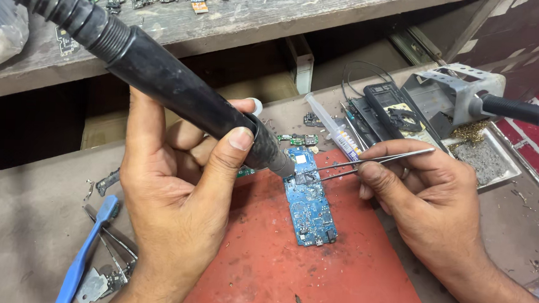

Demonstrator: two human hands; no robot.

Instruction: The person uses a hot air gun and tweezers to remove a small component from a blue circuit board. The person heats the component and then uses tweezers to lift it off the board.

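Both hands work over a blue circuit board [308, 206] lying near the top edge of a red mat [312, 270]. Left hand [178, 190], fingers curled and thumb up, grips a black hot-air wand [163, 72] whose nozzle slants down onto the board's upper end. Right hand [421, 196] pinches metal tweezers [373, 163], tips at the same spot. Beyond the mat's top edge lies a clear syringe [335, 130] with a white-and-purple label.

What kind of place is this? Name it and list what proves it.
Most likely a small electronics repair bench. The left hand aims a black hot-air wand at a blue circuit board on a red mat, the right hand works tweezers, and a soldering iron stand sits behind.
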